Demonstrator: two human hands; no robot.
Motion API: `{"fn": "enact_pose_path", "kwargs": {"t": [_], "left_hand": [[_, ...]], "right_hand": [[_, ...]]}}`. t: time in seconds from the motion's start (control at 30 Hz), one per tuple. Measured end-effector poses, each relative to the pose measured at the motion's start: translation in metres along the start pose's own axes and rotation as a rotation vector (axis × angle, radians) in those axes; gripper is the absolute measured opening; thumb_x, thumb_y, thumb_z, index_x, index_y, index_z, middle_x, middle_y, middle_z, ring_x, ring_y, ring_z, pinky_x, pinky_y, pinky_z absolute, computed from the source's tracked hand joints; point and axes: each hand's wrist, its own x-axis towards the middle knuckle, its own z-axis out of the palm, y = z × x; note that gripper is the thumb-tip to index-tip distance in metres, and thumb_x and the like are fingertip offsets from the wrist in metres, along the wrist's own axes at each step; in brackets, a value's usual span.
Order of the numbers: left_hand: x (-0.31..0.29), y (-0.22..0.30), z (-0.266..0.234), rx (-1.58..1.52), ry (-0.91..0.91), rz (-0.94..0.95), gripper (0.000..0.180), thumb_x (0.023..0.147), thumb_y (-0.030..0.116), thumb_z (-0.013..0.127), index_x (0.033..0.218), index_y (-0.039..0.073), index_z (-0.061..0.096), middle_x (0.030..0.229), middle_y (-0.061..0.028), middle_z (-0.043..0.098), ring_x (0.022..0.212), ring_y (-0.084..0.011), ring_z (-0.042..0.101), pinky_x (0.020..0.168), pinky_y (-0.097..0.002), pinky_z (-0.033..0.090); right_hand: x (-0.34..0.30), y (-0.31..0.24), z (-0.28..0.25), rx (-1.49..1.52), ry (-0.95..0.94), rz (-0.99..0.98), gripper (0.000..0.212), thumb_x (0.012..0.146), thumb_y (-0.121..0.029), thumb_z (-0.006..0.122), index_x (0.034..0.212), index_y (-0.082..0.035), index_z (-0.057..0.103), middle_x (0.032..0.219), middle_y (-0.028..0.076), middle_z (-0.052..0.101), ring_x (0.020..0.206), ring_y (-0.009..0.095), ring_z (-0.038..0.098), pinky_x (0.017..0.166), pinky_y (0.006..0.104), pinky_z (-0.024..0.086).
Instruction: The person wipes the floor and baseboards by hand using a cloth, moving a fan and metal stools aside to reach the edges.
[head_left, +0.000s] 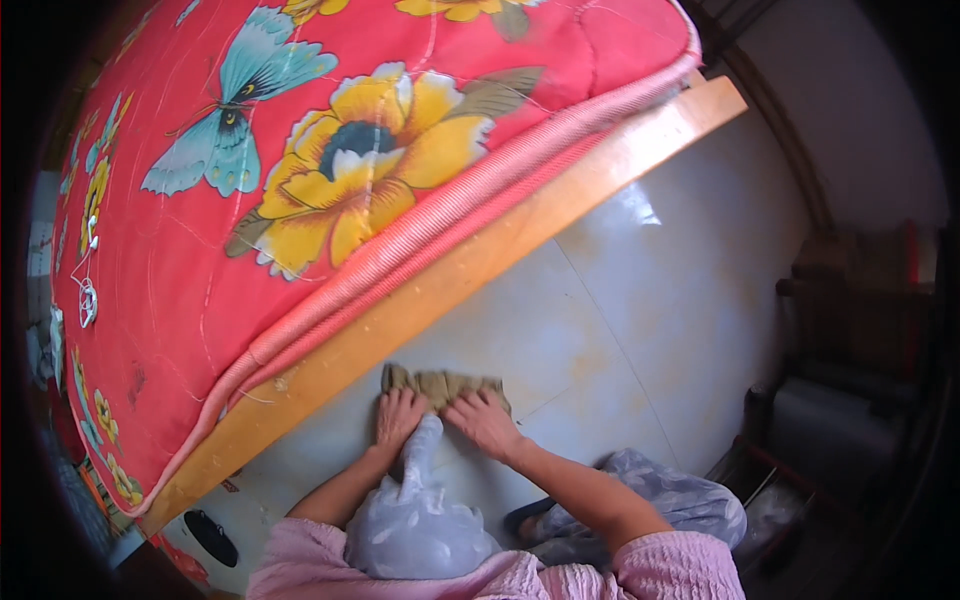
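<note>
A crumpled olive-brown cloth (436, 384) lies on the pale tiled floor (545, 330), just out from the wooden bed rail. Both hands press down on it side by side. At its left end, my left hand (400, 412) has its fingers bent onto the fabric. Over the right part, my right hand (480, 420) grips it with curled fingers. The fingertips are partly sunk in the folds. My grey-patterned trouser knee (420, 520) comes up between the forearms.
A bed with a red floral mattress (330, 230) fills the upper left, edged by a wooden rail (480, 265). A white cable (88, 300) lies on the mattress. A dark shoe (210, 538) sits at lower left. Dark furniture (850, 330) stands along the right.
</note>
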Motion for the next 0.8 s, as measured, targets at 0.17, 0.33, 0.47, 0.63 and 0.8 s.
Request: {"fn": "enact_pose_path", "kwargs": {"t": [0.17,0.33,0.47,0.63,0.8], "left_hand": [[0.013,0.055,-0.049,-0.181,0.038,0.304,0.025,0.079,0.028,0.061,0.092,0.006,0.059,0.095,-0.0127,0.055,0.093,-0.0310,0.050,0.078,-0.0417,0.039],[0.125,0.120,-0.123,-0.221,0.492,0.386,0.027,0.079,0.030,0.063,0.088,0.005,0.059,0.088,-0.0131,0.056,0.088,-0.0317,0.051,0.076,-0.0420,0.039],[0.221,0.140,-0.135,-0.134,0.550,0.380,0.033,0.077,0.031,0.065,0.098,0.007,0.059,0.093,-0.0115,0.057,0.093,-0.0313,0.051,0.080,-0.0430,0.040],[0.208,0.138,-0.078,0.022,0.232,0.458,0.041,0.077,0.022,0.064,0.116,0.011,0.055,0.102,-0.0115,0.055,0.098,-0.0320,0.050,0.082,-0.0435,0.041],[0.089,0.101,-0.027,0.069,-0.086,0.702,0.029,0.072,0.015,0.061,0.101,0.013,0.058,0.090,-0.0106,0.057,0.087,-0.0309,0.055,0.074,-0.0415,0.044]], "right_hand": [[-0.036,0.043,-0.041,0.551,-0.255,-0.022,0.047,0.064,-0.012,0.061,0.110,-0.009,0.052,0.103,0.011,0.056,0.097,0.031,0.051,0.086,0.0394,0.041],[-0.035,0.144,-0.149,0.518,0.206,0.015,0.055,0.062,-0.007,0.059,0.117,-0.008,0.055,0.108,0.014,0.057,0.097,0.034,0.052,0.088,0.0386,0.043],[-0.015,0.209,-0.166,0.238,0.242,0.340,0.064,0.059,0.000,0.058,0.122,-0.013,0.053,0.111,0.012,0.055,0.101,0.035,0.051,0.089,0.0384,0.043],[-0.032,0.171,-0.072,0.036,0.241,0.670,0.073,0.057,-0.008,0.070,0.125,-0.021,0.047,0.122,0.009,0.046,0.116,0.033,0.041,0.094,0.0549,0.034],[-0.098,0.086,-0.028,0.057,-0.102,0.095,0.046,0.065,-0.018,0.068,0.107,-0.017,0.050,0.114,0.008,0.050,0.106,0.029,0.048,0.079,0.0472,0.038]]}}
